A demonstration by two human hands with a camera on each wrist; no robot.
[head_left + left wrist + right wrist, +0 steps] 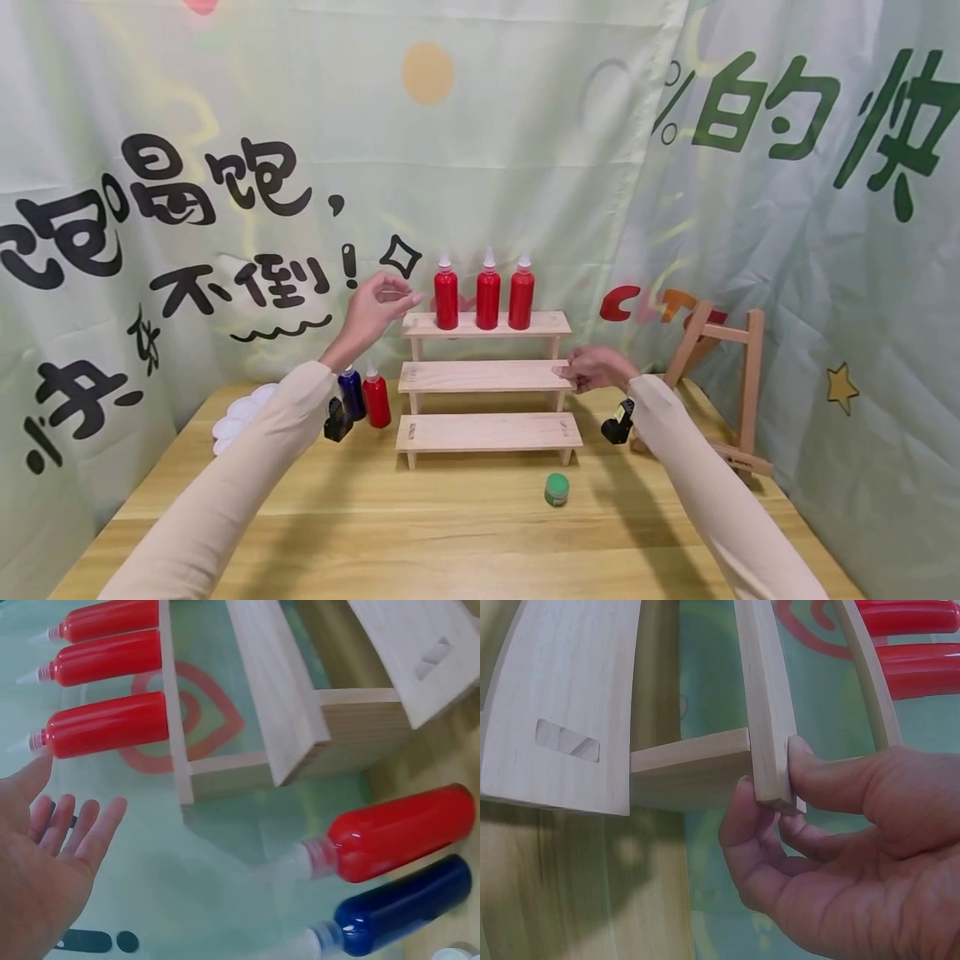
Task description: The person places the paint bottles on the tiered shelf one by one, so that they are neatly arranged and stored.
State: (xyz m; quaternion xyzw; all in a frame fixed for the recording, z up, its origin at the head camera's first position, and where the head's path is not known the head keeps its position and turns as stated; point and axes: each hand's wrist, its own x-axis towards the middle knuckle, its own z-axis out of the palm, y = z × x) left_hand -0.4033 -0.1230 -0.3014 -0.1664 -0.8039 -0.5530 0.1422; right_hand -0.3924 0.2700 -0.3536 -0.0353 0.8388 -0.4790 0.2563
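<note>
Head view | green jar (557,490) before the pale-wood three-tier stand (489,432), gap between stand and easel (750,379) | right hand (597,368) pinching middle tier (480,377) at its right end | left hand (377,306), fingers loosely extended, holding nothing, just left of three upright, white-tipped red bottles (488,302) up top

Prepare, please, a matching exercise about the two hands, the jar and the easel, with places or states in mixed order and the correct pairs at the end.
Things:
1. right hand
2. jar
3. left hand
4. easel

Places or states:
A. near the top bottles, holding nothing
B. wooden, right of the stand
C. pinches the middle shelf
D. green, in front of the stand

Pairs: 1-C, 2-D, 3-A, 4-B
</note>
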